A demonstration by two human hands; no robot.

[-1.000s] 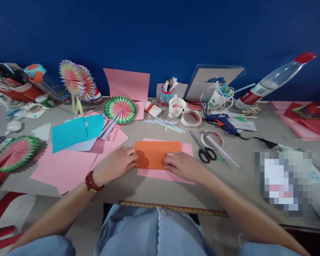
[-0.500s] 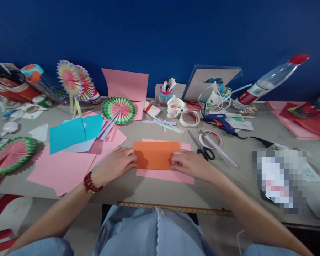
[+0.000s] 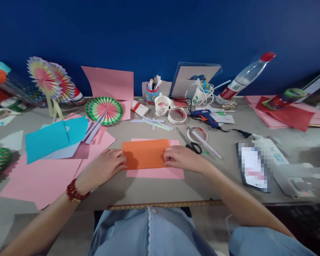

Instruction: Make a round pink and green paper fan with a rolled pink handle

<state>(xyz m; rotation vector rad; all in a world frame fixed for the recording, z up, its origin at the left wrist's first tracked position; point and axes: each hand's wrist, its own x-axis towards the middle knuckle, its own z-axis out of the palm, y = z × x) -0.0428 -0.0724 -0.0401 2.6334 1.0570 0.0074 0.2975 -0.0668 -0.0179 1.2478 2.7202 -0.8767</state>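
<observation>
An orange sheet of paper (image 3: 146, 153), shaped as a wide rectangle, is held in front of me over a pink sheet (image 3: 154, 173). At its left edge my left hand (image 3: 108, 165) is closed, fingertips pinching the paper. My right hand (image 3: 181, 158) has its fingers curled and pinches the right edge. A red bead bracelet circles my left wrist. Black-handled scissors (image 3: 193, 145) lie just beyond my right hand. Blue sheets (image 3: 48, 140) and more pink sheets (image 3: 40, 177) are spread to the left of my left hand.
Behind lie a green-and-pink folded paper fan (image 3: 106, 110), a pen cup (image 3: 152, 95), tape rolls (image 3: 177, 116) and a blue glue gun (image 3: 206, 117). A bottle (image 3: 241, 80) leans at the back right. A phone (image 3: 253, 167) and a power strip (image 3: 277, 160) lie on the right.
The view has turned to the right, so things appear shifted left. Both hands still hold the orange paper, which looks slightly tilted now.
</observation>
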